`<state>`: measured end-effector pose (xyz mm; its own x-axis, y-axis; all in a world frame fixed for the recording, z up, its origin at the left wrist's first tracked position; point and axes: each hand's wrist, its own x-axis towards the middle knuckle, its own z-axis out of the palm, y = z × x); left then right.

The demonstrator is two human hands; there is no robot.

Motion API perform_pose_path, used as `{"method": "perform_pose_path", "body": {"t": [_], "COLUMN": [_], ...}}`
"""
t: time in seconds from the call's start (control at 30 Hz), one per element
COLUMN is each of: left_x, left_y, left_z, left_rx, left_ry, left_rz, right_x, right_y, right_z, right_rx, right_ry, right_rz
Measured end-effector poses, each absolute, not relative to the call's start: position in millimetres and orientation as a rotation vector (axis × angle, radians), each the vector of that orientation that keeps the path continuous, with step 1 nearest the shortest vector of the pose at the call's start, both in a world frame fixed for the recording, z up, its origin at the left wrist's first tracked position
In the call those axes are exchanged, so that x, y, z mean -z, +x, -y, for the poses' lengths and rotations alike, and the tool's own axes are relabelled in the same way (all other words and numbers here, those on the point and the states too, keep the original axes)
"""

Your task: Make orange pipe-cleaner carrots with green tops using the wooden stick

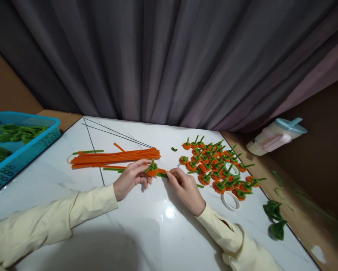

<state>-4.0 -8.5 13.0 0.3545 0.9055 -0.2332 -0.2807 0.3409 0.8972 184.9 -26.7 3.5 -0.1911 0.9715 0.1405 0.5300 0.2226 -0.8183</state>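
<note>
My left hand (131, 176) pinches a small orange pipe-cleaner pumpkin (152, 170) with a green stem, just above the white table (146, 233). My right hand (186, 188) is closed on the loose orange pipe-cleaner tail (162, 171) that runs out of the pumpkin to the right. A bundle of straight orange pipe cleaners (115, 156) lies just behind my left hand, with a few green ones beside it. A heap of finished orange pumpkins with green stems (216, 167) sits to the right of my right hand.
A blue basket (30, 148) with green pieces stands at the left edge. Two white tape rings (230, 200) lie by the pumpkin heap. Green leaf shapes (274, 218) sit at the table's right edge. A pastel lidded jug (274, 136) lies beyond. A dark curtain hangs behind.
</note>
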Motion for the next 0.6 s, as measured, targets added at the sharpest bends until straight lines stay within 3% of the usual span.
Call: {"method": "perform_pose_path", "body": {"t": [0.17,0.6], "left_x": [-8.9,-9.8], "left_y": [-4.1,-3.9], "left_z": [6.5,10.9], "left_rx": [-0.796,-0.476], "left_ry": [0.834,0.793], "left_rz": [-0.743,-0.633], "right_x": [1.8,5.4], "right_y": [184.2,183.0], "right_z": [34.5,40.4], "right_rx": [-0.278,0.034], "right_ry": [-1.16,-0.7], "right_rz": [1.993,2.211]}}
